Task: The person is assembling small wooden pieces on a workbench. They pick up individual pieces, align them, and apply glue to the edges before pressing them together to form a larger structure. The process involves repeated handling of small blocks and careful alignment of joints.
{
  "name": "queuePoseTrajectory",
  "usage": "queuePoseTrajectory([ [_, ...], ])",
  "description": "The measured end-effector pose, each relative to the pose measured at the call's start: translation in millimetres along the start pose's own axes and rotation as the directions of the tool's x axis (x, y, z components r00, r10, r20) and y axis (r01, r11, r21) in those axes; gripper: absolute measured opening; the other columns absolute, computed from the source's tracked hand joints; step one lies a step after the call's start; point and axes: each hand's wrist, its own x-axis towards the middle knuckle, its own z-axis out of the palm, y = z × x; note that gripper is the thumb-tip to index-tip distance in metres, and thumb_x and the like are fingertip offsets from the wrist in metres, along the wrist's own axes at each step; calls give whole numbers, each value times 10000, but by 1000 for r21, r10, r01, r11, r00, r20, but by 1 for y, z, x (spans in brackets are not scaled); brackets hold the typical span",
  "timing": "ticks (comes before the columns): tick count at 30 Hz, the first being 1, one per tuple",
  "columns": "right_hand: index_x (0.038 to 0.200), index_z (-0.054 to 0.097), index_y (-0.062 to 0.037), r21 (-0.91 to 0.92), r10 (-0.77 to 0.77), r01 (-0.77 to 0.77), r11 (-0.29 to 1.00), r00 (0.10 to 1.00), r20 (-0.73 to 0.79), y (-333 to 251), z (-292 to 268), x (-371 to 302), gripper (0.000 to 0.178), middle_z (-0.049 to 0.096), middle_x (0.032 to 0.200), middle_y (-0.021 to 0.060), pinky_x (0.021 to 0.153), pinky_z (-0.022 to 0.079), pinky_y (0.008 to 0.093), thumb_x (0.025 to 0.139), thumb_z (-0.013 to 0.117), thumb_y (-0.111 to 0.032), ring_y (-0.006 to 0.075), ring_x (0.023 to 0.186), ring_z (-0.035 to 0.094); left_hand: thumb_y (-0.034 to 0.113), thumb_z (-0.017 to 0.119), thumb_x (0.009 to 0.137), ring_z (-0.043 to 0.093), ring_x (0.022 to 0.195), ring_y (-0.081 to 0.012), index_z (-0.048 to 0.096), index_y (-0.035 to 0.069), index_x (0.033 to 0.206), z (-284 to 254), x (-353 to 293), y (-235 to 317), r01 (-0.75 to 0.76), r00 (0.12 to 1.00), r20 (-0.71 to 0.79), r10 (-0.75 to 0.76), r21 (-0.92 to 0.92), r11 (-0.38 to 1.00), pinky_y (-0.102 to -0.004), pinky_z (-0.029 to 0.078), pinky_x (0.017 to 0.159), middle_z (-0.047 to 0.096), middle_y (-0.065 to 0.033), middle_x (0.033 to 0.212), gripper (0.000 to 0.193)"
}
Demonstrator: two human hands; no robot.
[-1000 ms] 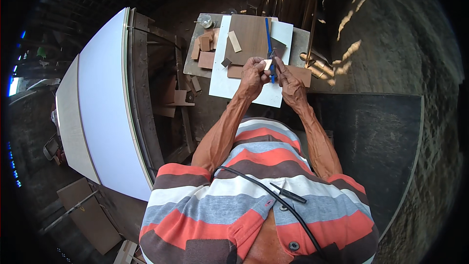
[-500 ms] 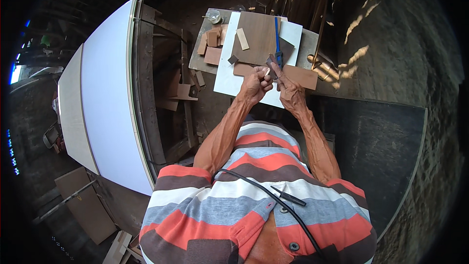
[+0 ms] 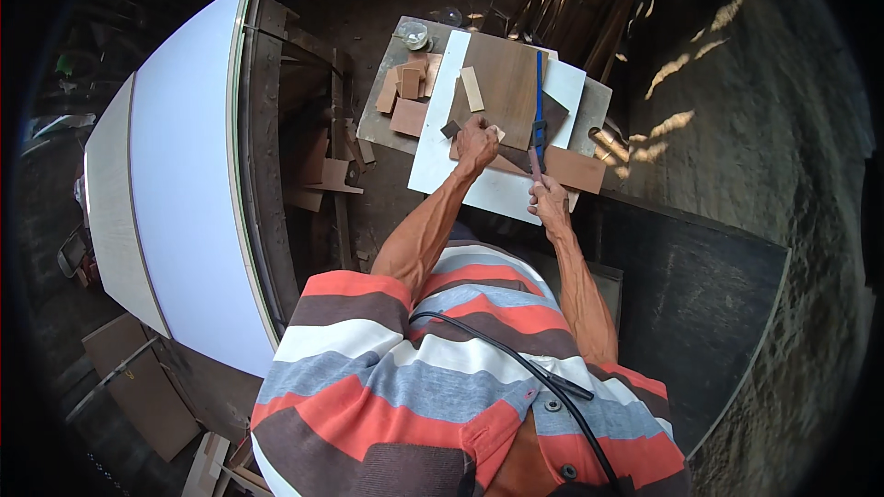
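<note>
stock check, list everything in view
Table: one, grey, upper middle
White board: one, white, on table
Large panel: one, brown, on white board
Wood strip: one, pale, on large panel
Blue tool: one, blue, large panel's right edge
Jar: one, clear, table's left corner
Small blocks: several, reddish, table's left
Flat board: one, reddish, table's right
Big sheet: one, white, left
Dark board: one, black, lower right
Shirt: one, multicoloured stripes, bottom
Left fingers: one hand, over table, holding pale piece
Right fingers: one hand, near white board, holding slim piece

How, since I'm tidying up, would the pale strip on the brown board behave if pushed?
The pale strip would probably slide, not roll, since it lies flat. Being small and narrow, it's likely light; its straight edges suggest stiffness.
</note>
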Motion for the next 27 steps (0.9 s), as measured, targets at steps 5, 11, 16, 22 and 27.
queuePoseTrajectory([
  [5,1256,562,-3,-20,27,-26,999,1000,5,-10,17,6,359,613,899,35,646,528,262,961,502,-198,92,747,559,205,647,799,623,869,-400,679,11,899,-5,30,3,-59,998,-29,63,129,990,-459,488,783,671,-217,853,221],
  [11,1259,566,-39,21,70,-69,997,996,-50,-24,32,37,351,631,936,45,674,531,277,974,485,-226,101,772,563,180,642,761,505,1028,-360,641,19,1023,-14,57,-8,-174,964,-154,215,245,954,-455,419,888,588,-202,1039,308],
  [16,1283,573,-68,-79,34,-39,996,997,-68,-25,37,69,384,601,896,-1,666,528,279,941,523,-235,92,760,549,161,638,738,461,1073,-402,503,-34,1086,-69,82,-37,1,941,-325,94,281,960,-482,374,956,514,-221,1087,421],
  [22,1207,648,-35,-285,-83,16,958,972,-222,-39,50,109,402,685,1043,180,837,489,383,883,541,-247,286,954,647,177,655,725,454,1110,-421,471,-45,1099,-116,113,-85,76,932,-360,46,318,945,-497,354,1002,508,-247,1112,472],
  [27,1198,647,-42,-437,-259,108,893,917,-303,-64,59,121,383,673,1096,209,897,477,420,902,537,-259,360,1038,635,199,682,711,459,1129,-411,457,-7,1179,-134,112,-102,206,936,-339,-91,319,925,-528,380,988,493,-229,1172,558],
])
